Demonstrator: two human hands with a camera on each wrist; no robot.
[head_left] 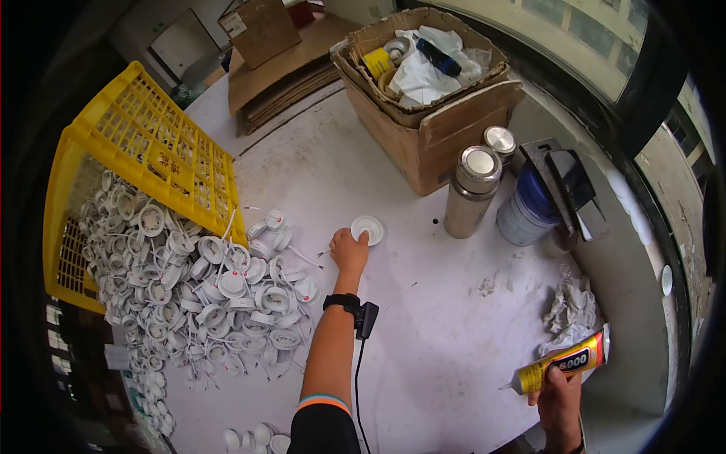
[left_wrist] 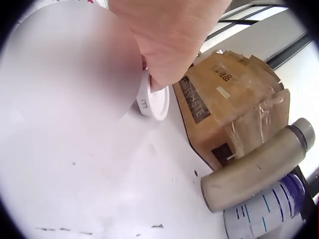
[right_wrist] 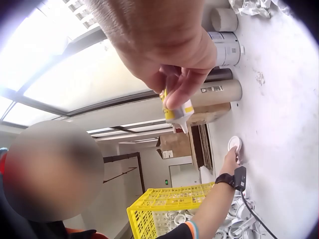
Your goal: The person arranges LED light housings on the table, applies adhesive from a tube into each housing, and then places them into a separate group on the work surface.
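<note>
My left hand point(head_left: 349, 253) pinches a round white plastic lamp housing point(head_left: 367, 229) by its near edge, over the middle of the white table. The left wrist view shows the housing's side wall point(left_wrist: 144, 102) with the thumb on its face. At the lower right, my right hand point(head_left: 558, 405) grips a yellow and red glue tube point(head_left: 567, 365) marked 8000, its thin nozzle pointing left. From the right wrist, the tube's nozzle end point(right_wrist: 182, 119) sticks out below the fingers. Left of my left hand lies a heap of similar white housings point(head_left: 219, 303) with wires.
A tipped yellow crate point(head_left: 162, 163) spills the heap at left. An open cardboard box point(head_left: 386, 144) stands at the back. Steel flasks point(head_left: 473, 193), a blue-and-white tub point(head_left: 523, 212) and crumpled paper point(head_left: 571, 306) line the right side. Small white discs point(head_left: 249, 439) lie at the front edge.
</note>
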